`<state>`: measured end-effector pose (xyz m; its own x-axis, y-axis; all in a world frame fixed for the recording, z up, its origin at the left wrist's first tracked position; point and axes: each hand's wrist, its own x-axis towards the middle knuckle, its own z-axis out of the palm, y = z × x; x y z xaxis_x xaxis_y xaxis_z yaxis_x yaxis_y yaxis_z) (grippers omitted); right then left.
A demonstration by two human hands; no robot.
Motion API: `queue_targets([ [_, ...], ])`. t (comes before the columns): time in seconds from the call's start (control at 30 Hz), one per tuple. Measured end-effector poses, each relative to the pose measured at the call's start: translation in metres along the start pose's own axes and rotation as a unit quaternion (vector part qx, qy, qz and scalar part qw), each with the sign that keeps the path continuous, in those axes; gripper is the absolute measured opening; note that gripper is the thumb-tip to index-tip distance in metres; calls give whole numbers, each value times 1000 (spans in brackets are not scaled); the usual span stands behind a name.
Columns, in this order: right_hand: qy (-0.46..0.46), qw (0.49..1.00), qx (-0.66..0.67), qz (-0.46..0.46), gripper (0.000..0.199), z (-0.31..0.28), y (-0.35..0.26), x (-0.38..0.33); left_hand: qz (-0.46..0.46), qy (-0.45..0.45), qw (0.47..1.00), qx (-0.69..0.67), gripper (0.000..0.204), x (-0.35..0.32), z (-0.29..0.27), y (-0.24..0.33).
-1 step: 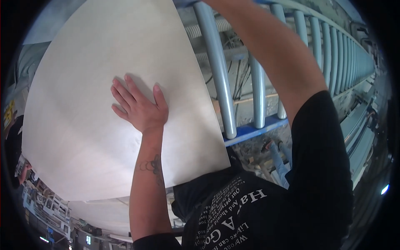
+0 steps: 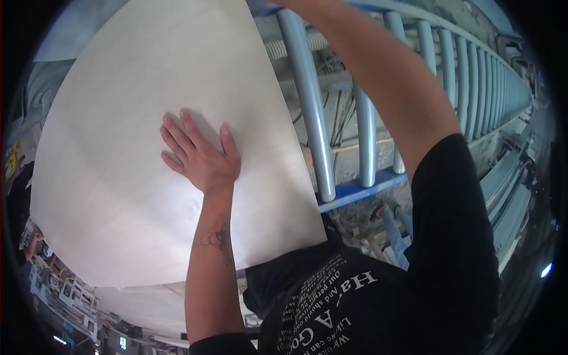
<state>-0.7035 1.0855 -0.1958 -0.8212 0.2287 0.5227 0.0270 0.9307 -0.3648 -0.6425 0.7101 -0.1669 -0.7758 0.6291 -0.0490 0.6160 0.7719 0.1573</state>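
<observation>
A large pale board [image 2: 118,195], smooth and thin-edged, fills the left and middle of the head view. Flat on its surface rests my left hand [image 2: 207,157], palm down with the fingers spread; it holds nothing. My right arm [image 2: 384,65] reaches forward past the board's right edge. The right hand itself is cut off at the top of the picture, so its grip and whatever it touches are hidden. The board's near edge lies close against my body.
A roller conveyor [image 2: 307,106] with grey rollers and a blue side rail [image 2: 361,189] runs off to the right. Hoses and cables show beneath it. Another person's arm [image 2: 32,244] is at the far left, by the board. Someone's legs [image 2: 393,234] show beyond the rail. Long stacked panels [image 2: 509,207] lie at right.
The view has shifted slightly, so the rollers and my left hand appear a little lower. My left hand stays spread on the board.
</observation>
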Motion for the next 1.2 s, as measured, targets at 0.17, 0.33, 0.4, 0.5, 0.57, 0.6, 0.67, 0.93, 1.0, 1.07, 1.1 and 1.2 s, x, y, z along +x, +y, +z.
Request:
queue_targets([
  [0.17,7,991,46,124,20,-12,-24,21,-16,-19,1000,10,84,-2,-5,-10],
  [0.33,-101,987,-46,115,18,-3,0,42,-22,-23,999,13,84,0,-3,-5],
  [0.4,-108,986,-57,113,18,-2,6,48,-14,-30,999,0,84,-2,-4,-2],
  [0.5,-114,982,-95,117,18,1,-1,56,-23,-38,999,5,84,-2,-4,-5],
  [0.57,-112,978,-127,120,18,3,-5,56,-26,-38,999,6,84,-2,-4,-7],
  [0.6,-92,982,-135,92,18,1,-5,54,-25,-38,999,5,84,-2,-4,-6],
  [0.67,-73,985,-144,60,18,1,-3,52,-27,-38,999,5,84,-2,-4,-6],
  [0.93,-157,982,-103,-11,18,-13,-6,20,-23,-31,999,3,85,-3,-6,-8],
  [1.0,-147,986,-84,-4,20,-24,-26,2,-21,-34,999,2,84,-3,-5,-8],
  [1.07,-137,988,-66,6,21,-33,-40,-16,-21,-32,999,4,84,-4,-4,-8],
  [1.1,-106,992,-48,-57,17,-38,-44,-25,-21,-30,999,7,84,-4,-3,-8],
  [1.2,-91,991,-55,-83,20,-50,-65,-66,-25,-25,999,3,84,-2,-2,-5],
])
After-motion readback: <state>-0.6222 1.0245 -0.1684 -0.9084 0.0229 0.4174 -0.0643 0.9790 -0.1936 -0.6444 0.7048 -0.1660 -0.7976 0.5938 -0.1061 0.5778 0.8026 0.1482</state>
